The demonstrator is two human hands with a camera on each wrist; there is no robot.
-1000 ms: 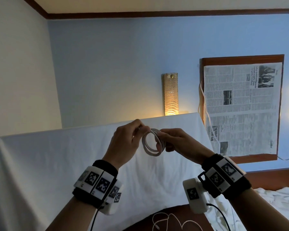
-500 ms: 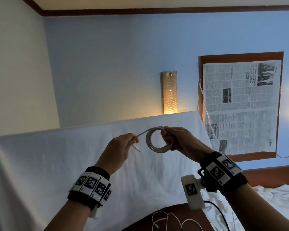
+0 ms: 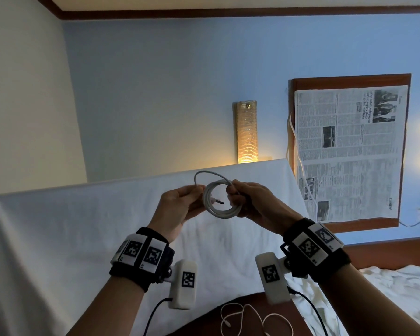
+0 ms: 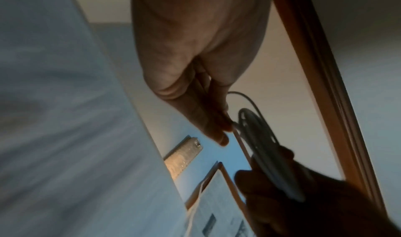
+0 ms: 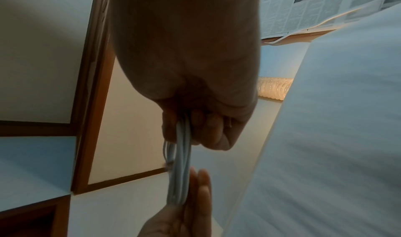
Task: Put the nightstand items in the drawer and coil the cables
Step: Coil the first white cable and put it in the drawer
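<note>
A white cable (image 3: pixel 222 213), wound into a small coil, is held in the air in front of me. My right hand (image 3: pixel 233 192) grips the coil's right side, fingers curled round the strands (image 5: pixel 181 168). At the coil's left side my left hand (image 3: pixel 197 194) pinches the cable's free end (image 4: pixel 233 125). The plug tip (image 3: pixel 218 202) pokes into the coil's middle, and a loose loop (image 3: pixel 204 172) arcs above it. A second white cable (image 3: pixel 250 316) lies uncoiled on the dark brown surface (image 3: pixel 204 321) below my wrists. No drawer is in view.
A white sheet (image 3: pixel 58 238) covers the upright surface behind my hands. On the blue wall hang a lit lamp (image 3: pixel 246 132) and a framed newspaper (image 3: pixel 347 151), with a white cord (image 3: pixel 298 156) trailing down its left edge. Crumpled white bedding (image 3: pixel 386 287) lies at the lower right.
My left hand, which had drawn the free end out to the left, has come back to the coil. The plug tip now sits inside the ring, with a loop above.
</note>
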